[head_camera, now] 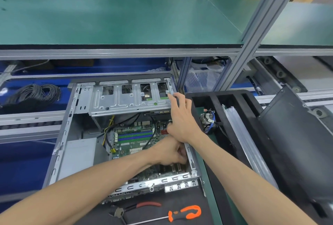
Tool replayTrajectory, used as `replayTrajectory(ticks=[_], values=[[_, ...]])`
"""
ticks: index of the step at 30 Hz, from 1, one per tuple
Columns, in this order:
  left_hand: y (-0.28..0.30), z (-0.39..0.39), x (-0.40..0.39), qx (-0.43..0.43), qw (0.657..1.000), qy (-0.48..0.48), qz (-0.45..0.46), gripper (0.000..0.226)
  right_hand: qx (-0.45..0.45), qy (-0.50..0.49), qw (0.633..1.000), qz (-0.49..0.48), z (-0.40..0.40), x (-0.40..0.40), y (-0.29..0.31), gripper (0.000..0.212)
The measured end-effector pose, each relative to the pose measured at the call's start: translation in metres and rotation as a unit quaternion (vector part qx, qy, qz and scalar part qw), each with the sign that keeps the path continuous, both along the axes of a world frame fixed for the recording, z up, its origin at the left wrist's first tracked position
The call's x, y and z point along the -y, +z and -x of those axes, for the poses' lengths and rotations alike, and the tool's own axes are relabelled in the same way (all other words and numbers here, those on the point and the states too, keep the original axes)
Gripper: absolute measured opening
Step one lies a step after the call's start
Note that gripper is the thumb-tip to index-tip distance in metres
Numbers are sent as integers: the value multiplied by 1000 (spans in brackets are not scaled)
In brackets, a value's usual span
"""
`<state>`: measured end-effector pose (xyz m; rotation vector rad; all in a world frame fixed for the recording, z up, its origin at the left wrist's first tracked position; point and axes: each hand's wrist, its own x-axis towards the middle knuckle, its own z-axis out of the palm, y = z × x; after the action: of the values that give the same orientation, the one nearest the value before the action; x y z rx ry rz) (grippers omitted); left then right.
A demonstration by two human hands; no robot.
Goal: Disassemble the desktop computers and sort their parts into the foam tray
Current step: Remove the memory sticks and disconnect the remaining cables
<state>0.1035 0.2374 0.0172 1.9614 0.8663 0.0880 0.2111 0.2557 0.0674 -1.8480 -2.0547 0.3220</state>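
Note:
An open desktop case (pixel 59 145) lies in front of me with its green motherboard (pixel 133 140) exposed and a metal drive cage (pixel 126 102) at its far end. My left hand (pixel 169 152) reaches deep inside at the case's right wall, fingers curled over the board; what it grips is hidden. My right hand (pixel 182 118) rests on the case's right rim, index finger stretched up to the drive cage's right corner. The black foam tray (pixel 232 116) stands to the right, holding a heatsink fan (pixel 209 120) with blue cables.
Red-handled pliers (pixel 138 206) and an orange-handled screwdriver (pixel 182 214) lie on a black mat by the near edge. A black coiled cable (pixel 34 93) sits far left. A dark case panel (pixel 297 145) leans at right. A green shelf (pixel 126 19) overhangs.

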Motion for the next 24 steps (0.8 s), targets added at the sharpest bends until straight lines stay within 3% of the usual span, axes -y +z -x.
replayTrajectory(ticks=[4, 8, 11, 14, 18, 20, 22, 23, 24], values=[[20, 12, -19, -39, 996, -11, 83, 12, 13, -1, 1000, 0, 0, 1, 1, 89], [34, 43, -41, -154, 971, -66, 173, 35, 41, -5, 999, 7, 0, 1, 4, 86], [41, 71, -60, -265, 958, -66, 88, 40, 54, -8, 998, 11, 1, 3, 7, 83], [47, 97, -74, -345, 936, -66, -31, 21, 60, -11, 998, 16, 1, 3, 9, 80], [55, 112, -75, -377, 906, -107, -159, 12, 60, -11, 998, 18, 0, 3, 9, 76], [56, 114, -70, -354, 917, -80, -165, 26, 58, -12, 998, 18, 0, 3, 9, 74], [57, 110, -62, -380, 902, -49, -197, 52, 58, -13, 998, 18, -1, 3, 8, 72], [56, 106, -57, -402, 888, -50, -217, 52, 58, -14, 998, 18, -1, 3, 8, 71], [55, 101, -52, -413, 881, -48, -228, 36, 59, -14, 998, 19, -1, 3, 7, 70]])
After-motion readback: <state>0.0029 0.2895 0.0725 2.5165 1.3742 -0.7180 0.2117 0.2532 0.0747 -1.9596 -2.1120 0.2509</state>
